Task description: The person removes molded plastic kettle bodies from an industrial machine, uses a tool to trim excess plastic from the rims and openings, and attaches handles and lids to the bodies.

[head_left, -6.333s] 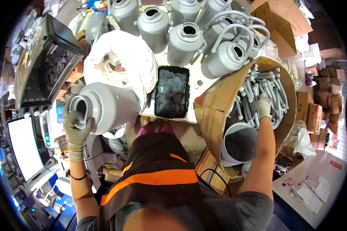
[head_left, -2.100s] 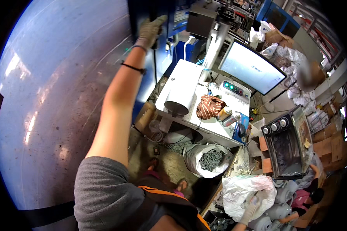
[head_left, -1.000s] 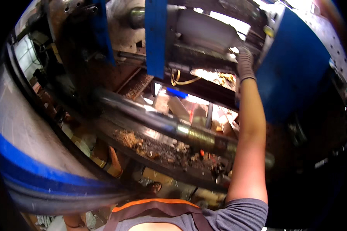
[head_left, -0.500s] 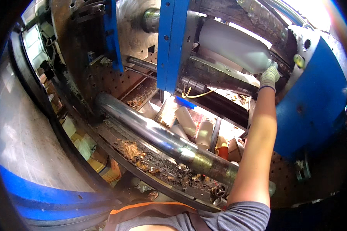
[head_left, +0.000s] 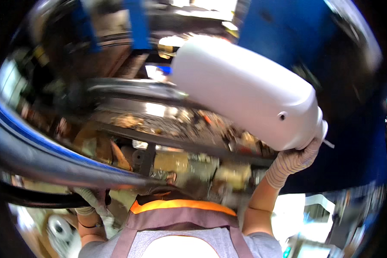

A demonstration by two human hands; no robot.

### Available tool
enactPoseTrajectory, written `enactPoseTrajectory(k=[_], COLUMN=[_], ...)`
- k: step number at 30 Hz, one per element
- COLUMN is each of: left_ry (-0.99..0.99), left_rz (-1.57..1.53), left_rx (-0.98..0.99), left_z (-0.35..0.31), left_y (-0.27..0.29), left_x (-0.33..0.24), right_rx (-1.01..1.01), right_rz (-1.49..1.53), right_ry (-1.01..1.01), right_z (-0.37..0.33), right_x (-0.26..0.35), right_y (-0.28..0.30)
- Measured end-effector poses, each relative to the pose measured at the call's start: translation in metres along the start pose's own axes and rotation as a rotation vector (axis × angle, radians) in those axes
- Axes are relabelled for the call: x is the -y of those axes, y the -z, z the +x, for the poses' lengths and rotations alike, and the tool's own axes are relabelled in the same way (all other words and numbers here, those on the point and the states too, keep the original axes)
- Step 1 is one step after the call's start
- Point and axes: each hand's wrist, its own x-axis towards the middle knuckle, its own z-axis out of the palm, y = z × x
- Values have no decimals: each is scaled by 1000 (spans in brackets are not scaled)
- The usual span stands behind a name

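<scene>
A large hollow white plastic bottle [head_left: 245,90] hangs tilted in front of me, with its neck at the lower right. A small round hole shows in its shoulder, and a thin tail of plastic sticks out past the neck. My right hand [head_left: 293,163], in a striped knit glove, is closed around the neck end; some fingers are hidden behind it. At the lower left, my left hand [head_left: 91,201], also gloved, is closed over a black bar [head_left: 38,198] beside a curved panel with a blue stripe [head_left: 64,150]. Motion blurs that hand's fingers.
Behind the bottle is the machine, with a thick steel rod [head_left: 129,88], a broad blue panel [head_left: 284,30] and a ledge strewn with scraps [head_left: 129,121]. A white round object [head_left: 59,227] lies below the left hand. Bright equipment [head_left: 318,210] stands at the lower right.
My right hand has drawn the bottle out from between the machine's plates, back toward me. My left hand has come into view at the black bar. The whole view has swung and blurred.
</scene>
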Motion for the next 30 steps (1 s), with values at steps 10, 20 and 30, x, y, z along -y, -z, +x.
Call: enactPoseTrajectory(k=[10,20,30], left_ry=[70,288,209], left_rz=[-423,-178,-202], left_rx=[320,245,128], left_z=[100,234,303], left_y=[-135,-341,-437], left_x=[107,230,318], right_rx=[60,-97,-490], right_rz=[-1135,-1689,-1709], right_ry=[-28,-308,-418], right_z=[-219,-351,-393], right_x=[217,259,276], right_y=[219,217,203])
